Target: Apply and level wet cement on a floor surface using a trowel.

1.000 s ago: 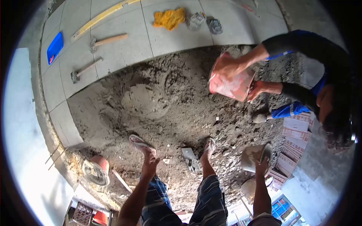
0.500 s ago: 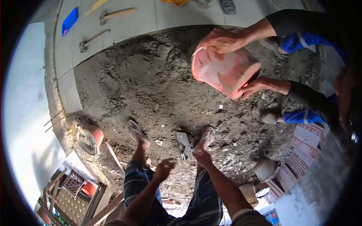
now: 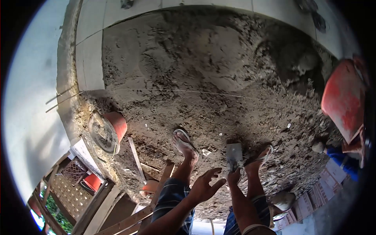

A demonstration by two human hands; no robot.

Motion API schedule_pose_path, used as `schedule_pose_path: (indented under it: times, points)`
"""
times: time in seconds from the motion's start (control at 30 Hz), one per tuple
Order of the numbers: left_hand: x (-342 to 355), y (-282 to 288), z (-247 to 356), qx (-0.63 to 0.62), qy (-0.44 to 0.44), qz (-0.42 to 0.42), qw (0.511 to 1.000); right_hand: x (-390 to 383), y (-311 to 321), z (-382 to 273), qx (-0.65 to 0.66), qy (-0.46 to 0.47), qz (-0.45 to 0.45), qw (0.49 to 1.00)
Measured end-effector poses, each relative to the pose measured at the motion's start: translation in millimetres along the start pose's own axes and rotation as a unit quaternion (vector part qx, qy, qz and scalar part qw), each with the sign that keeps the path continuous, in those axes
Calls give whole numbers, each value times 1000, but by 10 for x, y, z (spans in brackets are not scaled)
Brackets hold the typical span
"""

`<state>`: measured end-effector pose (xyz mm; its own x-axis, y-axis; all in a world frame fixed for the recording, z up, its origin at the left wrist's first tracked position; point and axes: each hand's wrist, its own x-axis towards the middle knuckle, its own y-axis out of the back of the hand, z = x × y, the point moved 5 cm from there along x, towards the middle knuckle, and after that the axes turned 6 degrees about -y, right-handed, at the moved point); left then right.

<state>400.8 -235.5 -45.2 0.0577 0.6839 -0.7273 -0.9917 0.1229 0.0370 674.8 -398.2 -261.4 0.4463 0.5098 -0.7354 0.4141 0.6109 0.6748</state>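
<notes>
My right hand point(image 3: 234, 178) is closed round the handle of a trowel. The trowel's flat grey rectangular blade point(image 3: 234, 152) points away from me, low over the dirt between my sandalled feet. To its left my left hand point(image 3: 206, 187) hovers in front of my knees with nothing in it, thumb and fingers apart. Rough mortar-coloured dirt point(image 3: 188, 102) spreads beyond my feet, and a thin string point(image 3: 180, 90) crosses over it. At the far right a red bucket point(image 3: 344, 102) hangs tilted beside another person, mostly cut off by the picture's rim.
A red bucket with grey-smeared insides point(image 3: 117, 127) lies tipped at the left. Near it are a thin wood strip point(image 3: 136, 158) and planks point(image 3: 129, 219). Large pale tiles point(image 3: 90, 62) border the dirt. Stacked tiles point(image 3: 313, 199) and a dirty container point(image 3: 283, 200) stand at the lower right.
My view has swung, shifting the scene. The other person's red bucket has gone from over the dirt to the far right. My right hand has closed on the trowel handle; my left hand's fingers have spread.
</notes>
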Motion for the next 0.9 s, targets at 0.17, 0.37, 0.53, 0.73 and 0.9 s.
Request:
schedule_pose_path:
  times: [0.17, 0.37, 0.53, 0.73, 0.9]
  points:
    - [-21, 651, -280, 24, 61, 132, 989, -585, 1312, -1593, 190, 133, 31, 972]
    - [199, 1124, -127, -144, 60, 180, 971, 125, 2938, -3823, 221, 292, 185, 912]
    - [386, 1369, 103, -257, 54, 146, 954, 926, 2221, -5283, 228, 176, 118, 951]
    - [347, 2346, 280, -360, 20, 138, 922, 737, 1583, -6243, 188, 214, 95, 954]
    - [44, 3206, 430, -458, -61, 233, 856, 507, 1809, -6275, 98, 279, 80, 952]
